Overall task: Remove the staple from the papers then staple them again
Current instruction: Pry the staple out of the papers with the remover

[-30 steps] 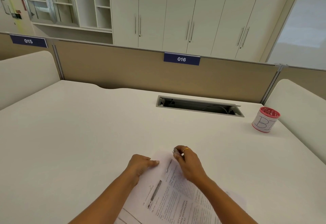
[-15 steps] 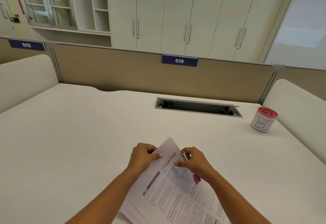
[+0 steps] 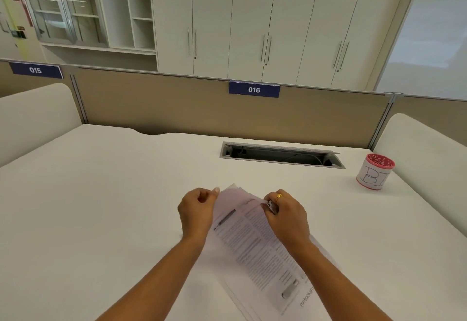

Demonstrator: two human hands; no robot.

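Change first: the papers [image 3: 252, 239], which lay flat on the desk [image 3: 101, 194] a second ago under a pressing left hand [image 3: 198, 210], are now raised at their far end and held between both hands. They slant from far left to near right, with the near end low over the desk. The left hand has gone from pressing down to pinching the far-left edge between thumb and curled fingers. The right hand [image 3: 288, 215], which was at the far corner, now sits at the right edge with its fingers curled round a small metal tool [image 3: 271, 207] that touches the sheets. I cannot tell whether this tool is a remover or a stapler, and the staple itself is too small to make out. My reading is that the corner is being brought up to the tool, so the task is at the staple-working step, though which half of it I cannot say.

Writing: the far partition carries blue tags reading "016" [image 3: 254, 89] and, to the left, "015" [image 3: 35, 70]. At far right a red-rimmed cup [image 3: 375, 172] has "BI" handwritten on its white side; any further letters curve out of sight. Near the papers' low end, larger print begins "mebooksfre"; the body text is too fine to read.
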